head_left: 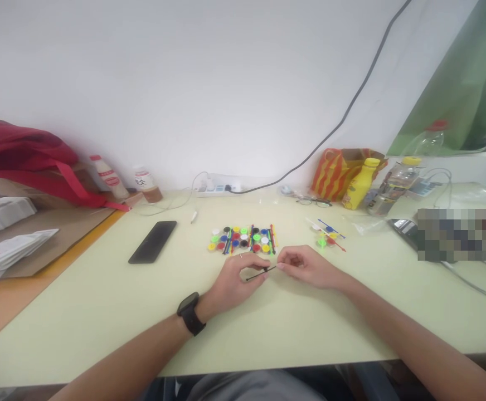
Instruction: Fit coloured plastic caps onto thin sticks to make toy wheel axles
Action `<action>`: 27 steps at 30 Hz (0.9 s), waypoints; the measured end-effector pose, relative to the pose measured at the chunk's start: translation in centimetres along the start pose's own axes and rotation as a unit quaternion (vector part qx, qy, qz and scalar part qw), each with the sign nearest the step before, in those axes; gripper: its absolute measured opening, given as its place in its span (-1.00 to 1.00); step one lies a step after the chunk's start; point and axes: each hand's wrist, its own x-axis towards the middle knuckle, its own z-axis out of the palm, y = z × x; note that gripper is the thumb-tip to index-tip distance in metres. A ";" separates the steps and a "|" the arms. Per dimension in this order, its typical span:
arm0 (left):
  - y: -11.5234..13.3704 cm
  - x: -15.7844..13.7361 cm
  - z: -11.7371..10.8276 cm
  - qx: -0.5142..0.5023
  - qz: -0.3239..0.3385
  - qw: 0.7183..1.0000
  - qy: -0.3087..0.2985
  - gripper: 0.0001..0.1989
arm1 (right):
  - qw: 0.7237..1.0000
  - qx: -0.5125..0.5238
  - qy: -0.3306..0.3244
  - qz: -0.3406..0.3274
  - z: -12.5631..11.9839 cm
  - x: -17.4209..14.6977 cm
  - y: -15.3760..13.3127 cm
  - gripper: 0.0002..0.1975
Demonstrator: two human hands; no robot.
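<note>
Between the thumb and fingers of my left hand is a thin black plastic arrow, matching in shape the coloured arrows lying around. My right hand pinches its right end, fingertips close to those of my left hand. A small dark piece sits at the middle of the arrow, partly hidden by my fingers. Just behind my hands lie coloured round discs with coloured plastic arrows in rows. A smaller loose group of discs and a blue arrow lies behind my right hand.
A black phone lies to the left. Along the wall stand bottles, a power strip, a striped bag and a yellow bottle. Glasses lie near the bag. Papers are on the left, cables on the right.
</note>
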 end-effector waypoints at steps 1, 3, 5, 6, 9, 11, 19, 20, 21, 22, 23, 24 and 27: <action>-0.1 0.0 0.0 0.004 0.000 1.000 0.003 -0.84 | 1.000 0.009 -0.002 0.004 0.0 0.0 -0.1 -0.73; -0.2 -0.1 -0.1 0.008 -0.007 1.000 0.009 -0.86 | 1.000 0.023 -0.005 0.012 0.0 -0.1 -0.3 -0.72; -0.3 0.0 -0.1 0.004 -0.020 1.000 0.005 -0.87 | 0.999 0.035 -0.011 0.018 0.0 -0.1 -0.4 -0.70; -0.3 0.0 -0.2 -0.003 -0.025 1.000 -0.001 -0.88 | 0.999 0.039 -0.015 0.019 0.1 -0.1 -0.5 -0.69; -0.3 0.0 -0.3 -0.027 -0.033 0.999 -0.024 -0.86 | 0.998 0.051 -0.024 0.019 0.1 -0.1 -0.7 -0.67; -0.2 -0.1 -0.3 -0.037 -0.042 0.998 -0.033 -0.85 | 0.998 0.059 -0.026 0.020 0.2 -0.1 -0.8 -0.66; 0.1 0.2 -0.3 -0.164 -0.063 0.983 -0.062 -0.81 | 0.996 0.090 0.004 0.017 0.0 0.2 0.1 -0.63; 0.1 0.3 -0.3 -0.169 -0.072 0.981 -0.059 -0.80 | 0.996 0.087 0.014 0.014 -0.1 0.3 0.2 -0.63; 0.1 0.4 -0.3 -0.173 -0.082 0.980 -0.054 -0.80 | 0.996 0.080 0.027 0.007 -0.1 0.3 0.3 -0.63; 0.0 0.4 -0.3 -0.179 -0.091 0.979 -0.044 -0.79 | 0.997 0.067 0.046 -0.003 -0.1 0.4 0.4 -0.63; 0.0 0.5 -0.3 -0.188 -0.099 0.977 -0.032 -0.77 | 0.996 0.050 0.070 -0.017 -0.1 0.4 0.5 -0.63; 0.0 0.6 -0.3 -0.199 -0.108 0.974 -0.019 -0.75 | 0.995 0.028 0.093 -0.030 -0.1 0.4 0.6 -0.64; -0.1 0.8 -0.4 -0.225 -0.135 0.965 0.008 -0.72 | 0.989 -0.025 0.135 -0.057 0.2 0.3 0.6 -0.66</action>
